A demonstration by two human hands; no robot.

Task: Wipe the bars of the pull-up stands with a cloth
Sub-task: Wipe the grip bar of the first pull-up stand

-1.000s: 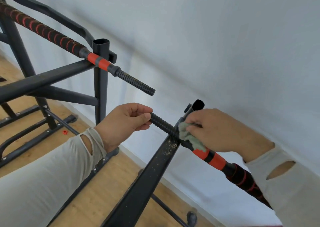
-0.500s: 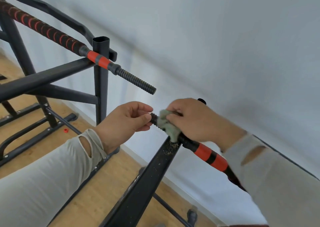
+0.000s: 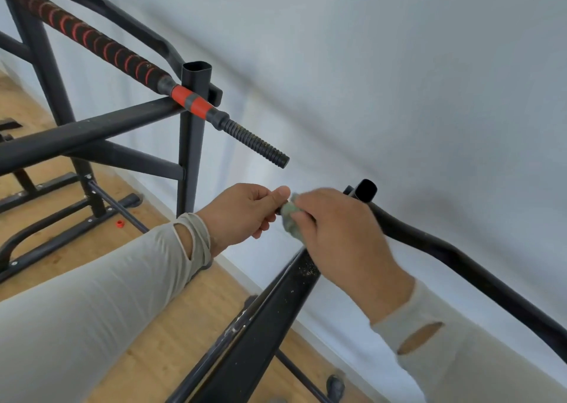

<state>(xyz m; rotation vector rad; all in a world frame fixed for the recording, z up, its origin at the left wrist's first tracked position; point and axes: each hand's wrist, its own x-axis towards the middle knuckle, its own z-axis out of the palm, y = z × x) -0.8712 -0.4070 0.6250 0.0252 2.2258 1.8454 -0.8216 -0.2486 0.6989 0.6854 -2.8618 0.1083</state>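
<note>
Black pull-up stand (image 3: pixel 191 144) with red-striped bar (image 3: pixel 92 38) at left; left hand (image 3: pixel 245 215) pinched on hidden near bar end; green cloth (image 3: pixel 290 218) gripped by right hand (image 3: pixel 340 237) beside it, above dusty black rail (image 3: pixel 264 316).

We see a home workout room or small gym: black pull-up stands (image 3: pixel 190 144) on wood floor (image 3: pixel 171 326), plain white wall (image 3: pixel 399 80), white baseboard (image 3: pixel 242 275).

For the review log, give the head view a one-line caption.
Right hand wipes a green cloth along the near bar's end, held by left hand.
</note>
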